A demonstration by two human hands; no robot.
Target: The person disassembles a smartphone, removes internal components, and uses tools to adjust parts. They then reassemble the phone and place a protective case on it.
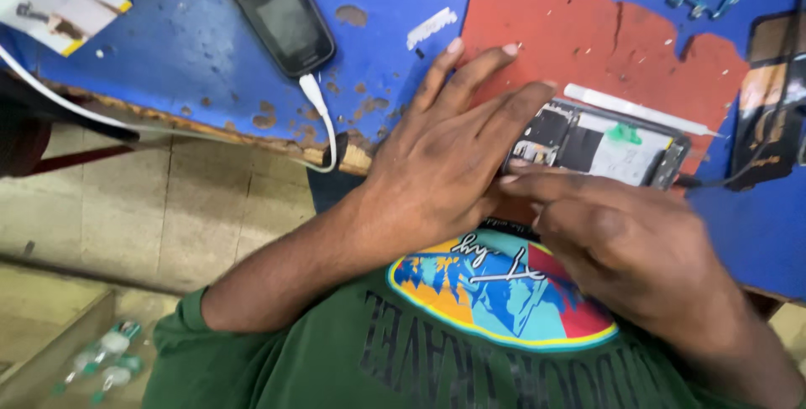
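Scuffed blue workbench bears a red mat where the left hand, fingers spread, and right hand, seemingly pressing 1 fingertip, steady an opened smartphone: light, stiff, fragile, best held by its edges.

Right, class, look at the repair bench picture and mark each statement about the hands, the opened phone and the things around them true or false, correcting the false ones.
1. The opened phone lies on a red mat. True.
2. The left hand rests flat with its fingers spread, touching the phone's end. True.
3. The right hand is lifted well clear of the phone. False: its fingers reach the phone's near edge.
4. The dark handset has no cable attached. False: a white cable is plugged into its end.
5. The bench top is green. False: it is blue with chipped paint.
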